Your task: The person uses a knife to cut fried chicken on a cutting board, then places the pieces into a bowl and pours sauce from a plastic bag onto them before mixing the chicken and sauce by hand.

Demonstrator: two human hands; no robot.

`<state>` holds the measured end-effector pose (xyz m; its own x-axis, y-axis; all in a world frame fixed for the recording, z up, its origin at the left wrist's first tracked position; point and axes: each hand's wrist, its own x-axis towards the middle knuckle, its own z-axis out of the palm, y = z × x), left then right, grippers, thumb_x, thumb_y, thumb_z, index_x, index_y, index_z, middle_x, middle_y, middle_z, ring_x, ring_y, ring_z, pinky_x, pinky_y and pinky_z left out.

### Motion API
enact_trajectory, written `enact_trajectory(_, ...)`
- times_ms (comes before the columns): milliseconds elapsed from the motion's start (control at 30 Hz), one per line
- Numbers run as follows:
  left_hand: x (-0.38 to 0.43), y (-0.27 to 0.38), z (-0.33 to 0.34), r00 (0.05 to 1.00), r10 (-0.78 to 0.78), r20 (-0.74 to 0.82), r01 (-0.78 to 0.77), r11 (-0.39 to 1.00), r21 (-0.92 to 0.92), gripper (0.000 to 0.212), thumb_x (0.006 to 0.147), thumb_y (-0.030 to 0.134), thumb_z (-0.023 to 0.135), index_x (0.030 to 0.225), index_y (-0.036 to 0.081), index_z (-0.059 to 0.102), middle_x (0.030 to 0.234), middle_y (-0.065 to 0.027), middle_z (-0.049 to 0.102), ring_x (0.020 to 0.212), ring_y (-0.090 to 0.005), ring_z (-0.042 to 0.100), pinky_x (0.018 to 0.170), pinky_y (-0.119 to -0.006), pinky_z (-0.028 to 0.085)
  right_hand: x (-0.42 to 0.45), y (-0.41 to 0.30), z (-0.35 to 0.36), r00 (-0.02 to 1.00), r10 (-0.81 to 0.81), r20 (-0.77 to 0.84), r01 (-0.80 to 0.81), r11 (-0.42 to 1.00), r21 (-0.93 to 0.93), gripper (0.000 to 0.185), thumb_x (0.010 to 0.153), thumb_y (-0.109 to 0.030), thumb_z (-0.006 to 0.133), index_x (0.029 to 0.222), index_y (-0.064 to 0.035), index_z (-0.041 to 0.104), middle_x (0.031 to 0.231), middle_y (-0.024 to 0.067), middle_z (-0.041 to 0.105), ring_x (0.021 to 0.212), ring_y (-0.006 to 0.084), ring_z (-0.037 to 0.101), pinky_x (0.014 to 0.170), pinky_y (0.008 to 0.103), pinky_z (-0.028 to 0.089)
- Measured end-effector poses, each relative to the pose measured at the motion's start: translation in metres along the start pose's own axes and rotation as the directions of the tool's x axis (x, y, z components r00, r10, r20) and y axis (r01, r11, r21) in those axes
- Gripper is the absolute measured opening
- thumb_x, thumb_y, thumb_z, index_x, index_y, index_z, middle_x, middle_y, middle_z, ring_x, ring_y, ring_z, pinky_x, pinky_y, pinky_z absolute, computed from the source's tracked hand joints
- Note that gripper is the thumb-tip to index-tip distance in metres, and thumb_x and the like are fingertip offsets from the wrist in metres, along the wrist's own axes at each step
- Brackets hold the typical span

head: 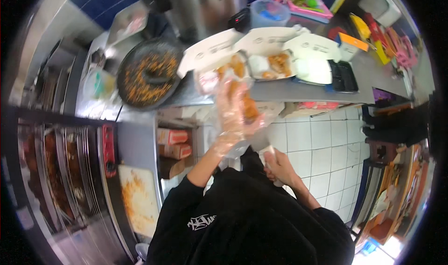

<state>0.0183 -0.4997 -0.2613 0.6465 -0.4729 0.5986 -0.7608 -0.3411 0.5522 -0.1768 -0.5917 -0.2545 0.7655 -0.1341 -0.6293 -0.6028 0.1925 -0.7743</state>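
My left hand (231, 111) wears a clear plastic glove and is blurred by motion. It holds browned fried food (250, 108), which looks like cut chicken, at the near edge of the leftmost open takeaway box (202, 65). More fried pieces (237, 66) and a small white packet with red marking (208, 81) lie in that box. Lower down, my bare right hand (280, 165) grips the pale handle of a cleaver or broad knife. Its grey blade (259, 140) points away from me above the floor and is partly blurred.
A second open box (273, 76) holds fried food, beside a third box (313, 69) and black trays (344, 76). A black pan (122, 79) with browned bits stands left. Further left are a stained cutting board (150, 202) and racks of food (54, 170). A person's dark clothing (395, 125) shows at right.
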Motion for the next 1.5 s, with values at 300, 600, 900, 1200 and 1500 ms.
enact_trajectory(300,0.133,0.084,0.272,0.971,0.197,0.134,-0.105,0.857,-0.504,0.08,0.065,0.04,0.079,0.128,0.006,0.045,0.137,-0.0304,0.033,0.123,-0.0468,0.037,0.104,-0.051,0.032,0.049,-0.006,-0.171,0.72,-0.066,-0.69,0.143,0.988,0.055,0.027,0.099,-0.028,0.047,0.094,-0.0016,0.046,0.056,0.0067,0.05,0.043,0.0178,0.05,0.038,0.0335,0.037)
enact_trajectory(600,0.145,0.055,0.264,0.87,-0.039,0.492,0.323,0.798,-0.508,0.044,0.095,0.027,0.05,0.131,0.004,0.043,0.133,-0.0222,0.044,0.124,-0.0369,0.043,0.104,-0.046,0.035,0.084,0.019,-0.215,0.344,-0.465,-0.815,-0.227,0.801,-0.553,0.019,0.096,-0.019,0.052,0.101,-0.0005,0.049,0.079,0.0245,0.061,0.073,0.0452,0.06,0.06,0.0494,0.045)
enact_trajectory(900,0.078,-0.117,-0.049,0.739,-0.666,-0.1,0.396,0.55,-0.735,0.045,0.098,0.03,0.052,0.133,0.004,0.041,0.132,-0.0092,0.049,0.114,-0.0189,0.051,0.103,-0.033,0.038,0.117,0.003,-0.095,0.588,-0.77,-0.249,0.328,0.508,-0.797,0.022,0.091,-0.013,0.059,0.107,0.0011,0.054,0.082,0.0254,0.061,0.076,0.0459,0.06,0.063,0.0472,0.047)
enact_trajectory(1200,-0.029,-0.061,-0.488,0.595,0.267,-0.758,0.68,0.335,0.652,0.034,0.089,0.023,0.058,0.117,0.003,0.057,0.114,-0.0166,0.061,0.107,-0.0328,0.056,0.098,-0.043,0.04,0.197,-0.038,0.104,0.512,-0.65,0.561,0.812,0.154,-0.563,0.025,0.086,-0.025,0.064,0.098,-0.0045,0.059,0.072,0.0204,0.061,0.067,0.0406,0.061,0.056,0.0447,0.047)
enact_trajectory(1500,-0.051,-0.094,-0.662,0.684,-0.552,-0.476,0.67,0.217,0.71,0.051,0.094,0.038,0.049,0.13,0.003,0.045,0.126,-0.0165,0.054,0.12,-0.0304,0.048,0.102,-0.04,0.038,0.199,-0.028,0.243,0.435,-0.573,0.695,0.9,0.239,-0.366,0.026,0.087,-0.026,0.064,0.098,-0.0034,0.057,0.073,0.0205,0.063,0.066,0.0422,0.063,0.056,0.0462,0.049)
